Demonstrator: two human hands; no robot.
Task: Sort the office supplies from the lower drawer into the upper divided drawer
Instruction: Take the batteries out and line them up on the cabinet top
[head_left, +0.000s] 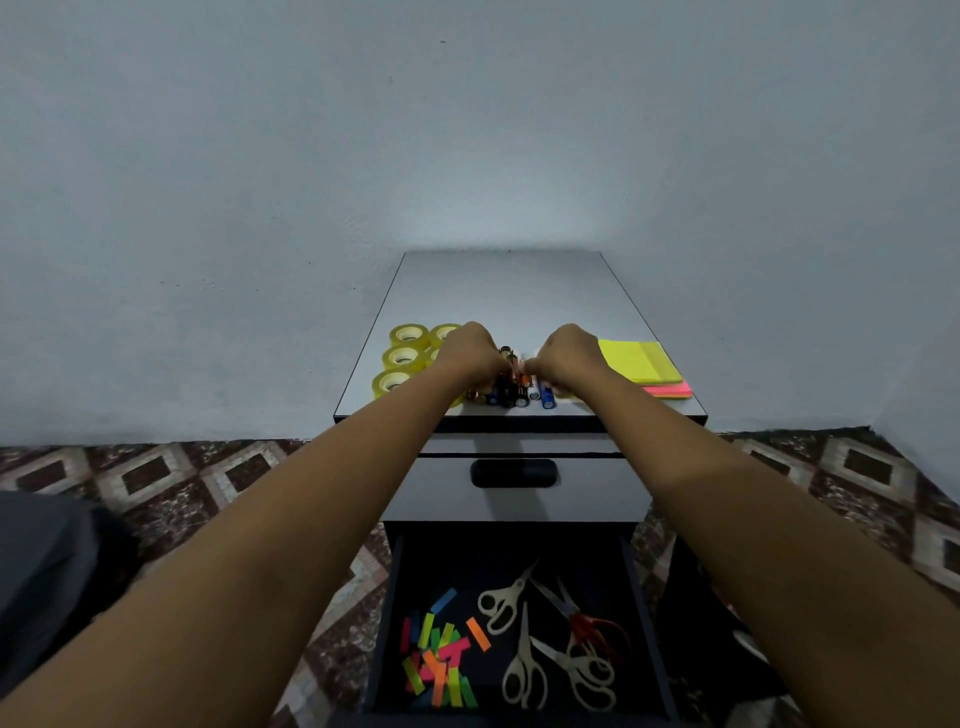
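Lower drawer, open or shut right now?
Open. The lower drawer is pulled out, its dark inside showing scissors and coloured paper strips.

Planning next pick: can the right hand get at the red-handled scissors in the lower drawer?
Probably yes. The lower drawer stands open and the red-handled scissors lie exposed at its right. The right hand is busy at the batteries on the cabinet top, so it must come down first.

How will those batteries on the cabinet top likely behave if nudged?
The batteries lie on their sides as smooth cylinders, so they would probably roll sideways easily. They sit near the front edge of the cabinet top, so a loose one might fall off.
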